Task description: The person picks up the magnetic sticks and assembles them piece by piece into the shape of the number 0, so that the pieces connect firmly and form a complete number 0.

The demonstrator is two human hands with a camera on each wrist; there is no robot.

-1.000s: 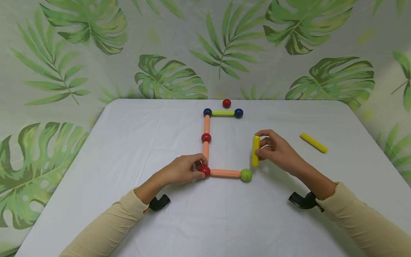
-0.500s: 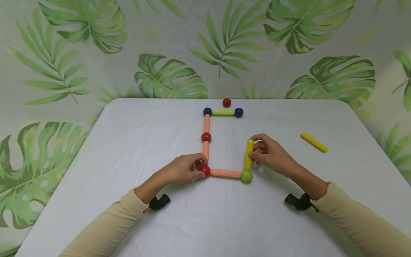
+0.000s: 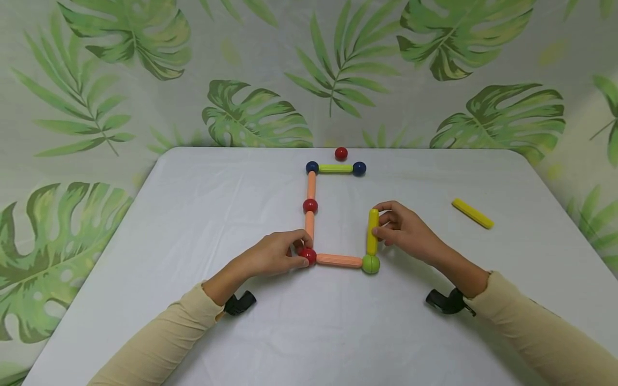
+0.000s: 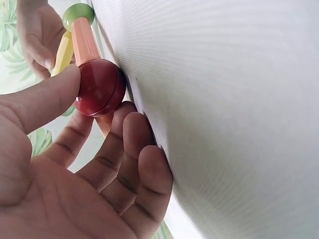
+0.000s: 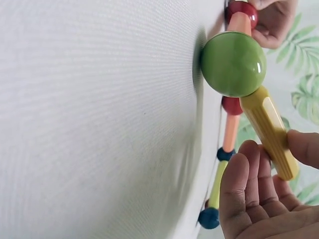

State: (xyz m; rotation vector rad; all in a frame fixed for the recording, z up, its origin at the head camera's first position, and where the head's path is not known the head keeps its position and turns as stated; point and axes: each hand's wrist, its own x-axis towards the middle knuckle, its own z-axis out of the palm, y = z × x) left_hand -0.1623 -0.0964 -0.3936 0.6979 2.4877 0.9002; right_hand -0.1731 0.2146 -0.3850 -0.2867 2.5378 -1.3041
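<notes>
My left hand (image 3: 277,254) pinches the red ball (image 4: 99,87) at the near left corner of a frame of rods and balls. From that ball an orange rod (image 3: 339,261) runs right to a green ball (image 3: 370,264). My right hand (image 3: 405,230) holds a yellow rod (image 3: 373,231) between thumb and fingers. In the right wrist view the rod's one end touches the green ball (image 5: 233,63), and it slants up off the table. Two more orange rods, joined by a red ball (image 3: 310,206), lead away to a blue ball (image 3: 312,168).
A lime rod (image 3: 335,169) links the two blue balls at the far side. Behind it lies a loose red ball (image 3: 341,154). Another yellow rod (image 3: 472,213) lies to the right on the white table (image 3: 338,332). Leaf-patterned cloth (image 3: 260,64) stands behind.
My right hand has moved left and slightly nearer with the yellow rod, whose lower end has come onto the green ball. My left hand has stayed on the red ball.
</notes>
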